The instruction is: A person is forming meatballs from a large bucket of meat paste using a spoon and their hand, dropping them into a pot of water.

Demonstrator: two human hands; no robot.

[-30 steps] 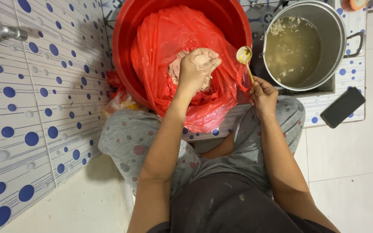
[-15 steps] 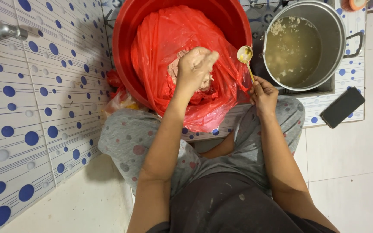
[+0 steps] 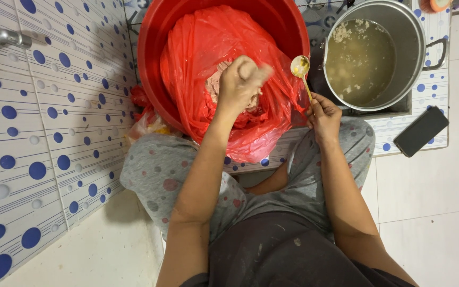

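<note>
A big red basin [image 3: 155, 48] stands on the floor in front of me, lined with a red plastic bag [image 3: 203, 48] that spills over its near rim. Inside the bag lies a pale pinkish mass [image 3: 213, 82]. My left hand [image 3: 243, 79] is down in the bag, fingers closed on a lump of that mass. My right hand [image 3: 322, 114] holds a metal spoon [image 3: 301, 69] upright by its handle, its bowl carrying a bit of yellowish stuff. The spoon stands between the basin and a steel pot [image 3: 394, 37] of cloudy broth.
A dark phone [image 3: 421, 131] lies on the floor tiles at right. A tiled wall with blue dots and a metal tap [image 3: 1, 38] rises at left. My knees in grey patterned trousers [image 3: 155, 170] press against the low tiled ledge.
My left hand has closed and lifted slightly inside the bag, kneading the pale mass. The right hand and spoon have stayed nearly still.
</note>
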